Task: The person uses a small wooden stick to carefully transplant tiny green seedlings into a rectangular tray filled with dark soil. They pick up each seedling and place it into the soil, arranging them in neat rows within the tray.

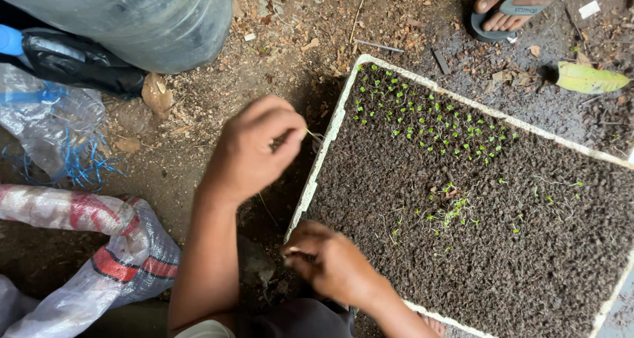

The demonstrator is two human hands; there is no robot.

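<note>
We pinch a thin seedling [313, 134] in our left hand [254, 146], right hand [330, 262] curled shut on the soil tray [330, 136] rim, steadying it.

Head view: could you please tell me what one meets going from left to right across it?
Striped sack → left hand → right hand → tray rim → seedlings → yellow leaf.

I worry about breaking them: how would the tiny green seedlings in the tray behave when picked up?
The seedlings look thread-thin, so probably limp and easily snapped. The strand pinched in the left hand appears to droop. Likely almost weightless, lifting readily from the loose soil.
</note>
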